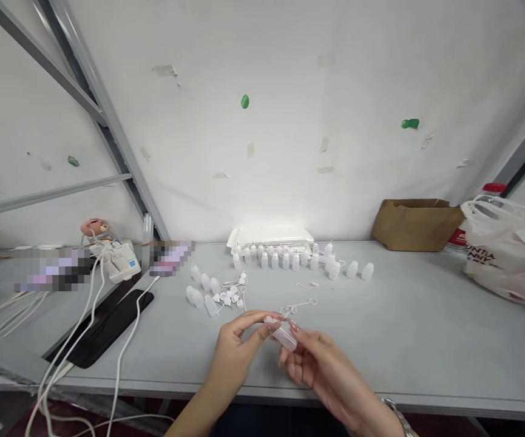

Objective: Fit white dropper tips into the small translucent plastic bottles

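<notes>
A small translucent plastic bottle (286,337) is held tilted above the front of the table, between both hands. My left hand (240,340) pinches its upper end between thumb and fingers. My right hand (313,359) grips the body from the right, thumb on top and the other fingers curled. Just beyond the fingertips lies a thin white plastic strip with a ring end (305,305). To the left, loose bottles (210,305) lie beside a small heap of white caps (229,296). Further back, several bottles (284,261) stand in a row.
Behind the row is a white tray (271,235). A brown cardboard box (417,224) and a white plastic bag (494,255) stand at the right. On the left are a black power bank-like slab (111,328), white cables (123,358), a white power strip (121,261) and a pink toy (96,227).
</notes>
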{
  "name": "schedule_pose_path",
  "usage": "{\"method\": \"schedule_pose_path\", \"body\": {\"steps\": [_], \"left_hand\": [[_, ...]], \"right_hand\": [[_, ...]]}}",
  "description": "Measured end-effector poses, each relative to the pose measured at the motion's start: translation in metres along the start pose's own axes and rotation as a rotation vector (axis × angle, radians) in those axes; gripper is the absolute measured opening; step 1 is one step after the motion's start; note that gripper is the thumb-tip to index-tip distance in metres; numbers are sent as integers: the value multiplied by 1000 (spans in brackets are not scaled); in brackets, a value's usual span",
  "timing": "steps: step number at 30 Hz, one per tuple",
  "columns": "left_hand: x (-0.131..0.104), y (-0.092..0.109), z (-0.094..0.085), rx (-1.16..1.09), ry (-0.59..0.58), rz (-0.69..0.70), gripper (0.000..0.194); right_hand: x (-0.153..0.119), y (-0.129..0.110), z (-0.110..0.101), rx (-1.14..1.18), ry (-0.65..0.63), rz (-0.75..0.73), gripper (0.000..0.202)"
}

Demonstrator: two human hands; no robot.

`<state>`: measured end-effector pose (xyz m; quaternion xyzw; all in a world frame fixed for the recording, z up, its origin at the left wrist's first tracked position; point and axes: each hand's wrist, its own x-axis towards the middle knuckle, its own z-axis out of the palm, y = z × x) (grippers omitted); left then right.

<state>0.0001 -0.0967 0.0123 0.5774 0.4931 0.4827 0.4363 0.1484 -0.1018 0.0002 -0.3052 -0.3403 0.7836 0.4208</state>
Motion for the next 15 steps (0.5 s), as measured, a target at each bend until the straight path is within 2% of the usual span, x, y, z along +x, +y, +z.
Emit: {"method": "schedule_pose_path", "body": {"steps": [2,4,6,8,10,12,15], "left_hand": [[2,-1,-1,34,4,42,20],[6,-3,-8,85,19,59,23],[12,-7,-22,194,109,47,29],[19,-14,-40,429,231,42,30],[26,-23,-54,665,286,20,30],[31,-31,-60,750,250,16,30],[38,-43,-54,728,148,2,31]], "right_hand": [[2,-1,-3,-131,58,-120,33],[4,-2,-7,-215,105,-178,34],[6,-4,-11,-246,144,-193,32],[7,-8,-14,-249,170,-202,32],[6,-11,-15,-247,183,-207,33],[6,-13,-16,-250,186,-205,33],[6,-13,-16,-263,170,-198,32]]}}
